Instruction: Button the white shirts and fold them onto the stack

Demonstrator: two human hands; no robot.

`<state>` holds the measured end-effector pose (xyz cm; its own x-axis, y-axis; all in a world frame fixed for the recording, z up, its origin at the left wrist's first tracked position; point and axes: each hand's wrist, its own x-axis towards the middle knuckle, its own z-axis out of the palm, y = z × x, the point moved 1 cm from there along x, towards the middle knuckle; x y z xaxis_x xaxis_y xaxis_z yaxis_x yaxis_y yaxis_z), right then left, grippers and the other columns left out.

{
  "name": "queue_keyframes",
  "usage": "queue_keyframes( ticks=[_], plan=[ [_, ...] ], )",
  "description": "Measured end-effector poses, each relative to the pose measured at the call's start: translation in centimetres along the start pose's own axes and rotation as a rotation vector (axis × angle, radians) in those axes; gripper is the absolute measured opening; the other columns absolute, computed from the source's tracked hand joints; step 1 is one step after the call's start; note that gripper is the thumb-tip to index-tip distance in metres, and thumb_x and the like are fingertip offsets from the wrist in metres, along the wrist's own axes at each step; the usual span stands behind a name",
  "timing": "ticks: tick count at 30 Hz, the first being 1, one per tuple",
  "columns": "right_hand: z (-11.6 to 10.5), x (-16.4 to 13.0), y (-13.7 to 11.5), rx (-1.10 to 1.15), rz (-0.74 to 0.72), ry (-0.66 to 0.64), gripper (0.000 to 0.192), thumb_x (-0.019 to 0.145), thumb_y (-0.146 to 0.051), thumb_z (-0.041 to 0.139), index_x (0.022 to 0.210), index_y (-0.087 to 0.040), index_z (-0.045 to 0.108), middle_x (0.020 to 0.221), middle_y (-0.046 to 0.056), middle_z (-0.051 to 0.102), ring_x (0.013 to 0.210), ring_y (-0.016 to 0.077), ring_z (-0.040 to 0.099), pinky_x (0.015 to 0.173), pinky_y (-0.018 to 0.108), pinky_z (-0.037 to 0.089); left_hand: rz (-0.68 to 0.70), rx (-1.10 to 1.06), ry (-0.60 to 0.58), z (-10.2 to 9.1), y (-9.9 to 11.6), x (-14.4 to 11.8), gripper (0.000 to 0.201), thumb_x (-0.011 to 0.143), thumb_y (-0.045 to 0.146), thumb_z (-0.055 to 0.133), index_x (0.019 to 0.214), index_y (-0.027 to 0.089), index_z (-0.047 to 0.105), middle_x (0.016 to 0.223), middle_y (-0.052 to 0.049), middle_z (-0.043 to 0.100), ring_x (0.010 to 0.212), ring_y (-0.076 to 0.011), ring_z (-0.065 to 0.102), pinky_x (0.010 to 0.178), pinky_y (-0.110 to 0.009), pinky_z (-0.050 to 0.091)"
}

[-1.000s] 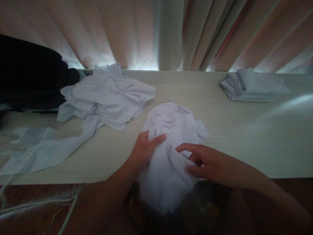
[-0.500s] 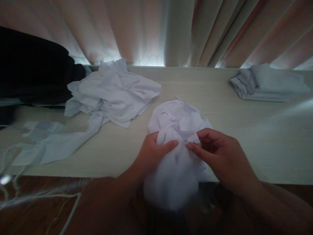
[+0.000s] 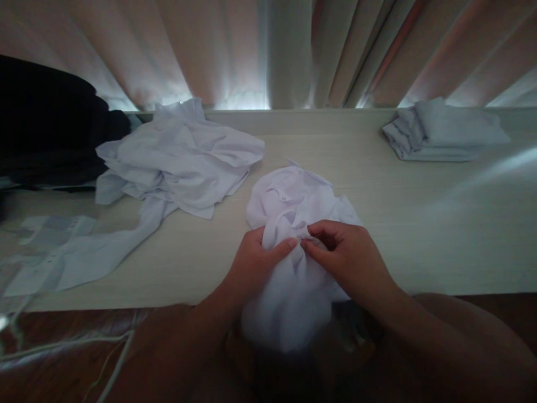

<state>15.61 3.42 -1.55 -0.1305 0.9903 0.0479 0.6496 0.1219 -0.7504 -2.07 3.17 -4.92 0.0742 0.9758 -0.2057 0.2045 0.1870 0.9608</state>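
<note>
A white buttoned shirt (image 3: 293, 190) lies bunched at the table's front edge, its lower part hanging over toward my lap. My left hand (image 3: 262, 257) is closed on the cloth, thumb on top and fingers hidden beneath the fabric. Thumb and forefinger of my right hand (image 3: 348, 252) pinch the shirt's placket right beside my left thumb. A small button seems to sit between the two thumbs, though it is too blurred to be sure.
Another white shirt (image 3: 180, 157) lies crumpled at left, one sleeve over a white power strip (image 3: 37, 268). Folded pale cloth (image 3: 453, 131) is stacked at back right. Black clothing (image 3: 46, 123) piles up at far left. Curtains (image 3: 226, 50) hang behind the table (image 3: 419, 235); white cords (image 3: 62, 344) trail below.
My right hand has moved left, closing in on my left thumb and drawing the shirt's edges together. The whole view has shifted slightly to the right.
</note>
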Motion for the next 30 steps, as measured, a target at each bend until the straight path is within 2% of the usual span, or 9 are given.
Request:
queue_keyframes(
  ticks=[3, 9, 13, 22, 30],
  plan=[
    [0.0, 0.1, 0.0, -0.013, -0.005, -0.018, 0.009, 0.077, -0.02, 0.072, 0.086, -0.019, 0.076, 0.076, 0.0, 0.074, 0.067, 0.0165, 0.065, 0.066, 0.028, 0.049, -0.001, 0.054, 0.014, 0.1, -0.1, 0.0, 0.038, 0.075, 0.049, 0.076, 0.092, 0.015, 0.076, 0.084, -0.005, 0.077, 0.079, -0.0228, 0.071, 0.062, -0.026, 0.053],
    [-0.9, 0.2, -0.1, 0.072, -0.073, -0.088, 0.017, 0.081, -0.016, 0.066, 0.094, -0.02, 0.077, 0.093, 0.002, 0.075, 0.083, 0.0174, 0.068, 0.072, 0.028, 0.051, 0.038, 0.079, 0.05, 0.1, -0.3, 0.2, 0.038, 0.076, 0.049, 0.076, 0.093, 0.015, 0.077, 0.086, -0.005, 0.078, 0.082, -0.0231, 0.072, 0.064, -0.027, 0.054],
    [-1.1, 0.0, -0.2, 0.045, -0.035, -0.1, 0.019, 0.085, -0.019, 0.066, 0.1, -0.022, 0.078, 0.094, 0.001, 0.077, 0.082, 0.0185, 0.07, 0.074, 0.031, 0.052, 0.028, 0.036, 0.042, 0.1, -0.3, 0.2, 0.039, 0.076, 0.051, 0.076, 0.093, 0.016, 0.077, 0.086, -0.005, 0.078, 0.081, -0.0222, 0.072, 0.062, -0.025, 0.054],
    [-1.1, 0.0, -0.2, -0.095, -0.128, -0.109, 0.017, 0.087, -0.02, 0.065, 0.097, -0.024, 0.078, 0.093, 0.0, 0.077, 0.083, 0.0194, 0.071, 0.074, 0.032, 0.052, 0.03, 0.048, 0.019, 0.1, -0.2, 0.2, 0.036, 0.077, 0.05, 0.075, 0.09, 0.017, 0.077, 0.087, -0.005, 0.078, 0.082, -0.0217, 0.071, 0.064, -0.025, 0.054],
    [-1.3, -0.3, -0.2, -0.007, -0.046, -0.057, 0.012, 0.082, -0.021, 0.07, 0.092, -0.025, 0.076, 0.085, -0.003, 0.077, 0.072, 0.015, 0.071, 0.066, 0.025, 0.054, -0.011, 0.003, 0.025, 0.0, -0.4, 0.1, 0.04, 0.074, 0.052, 0.076, 0.09, 0.015, 0.076, 0.086, -0.006, 0.077, 0.08, -0.0219, 0.071, 0.061, -0.024, 0.053]
  ],
)
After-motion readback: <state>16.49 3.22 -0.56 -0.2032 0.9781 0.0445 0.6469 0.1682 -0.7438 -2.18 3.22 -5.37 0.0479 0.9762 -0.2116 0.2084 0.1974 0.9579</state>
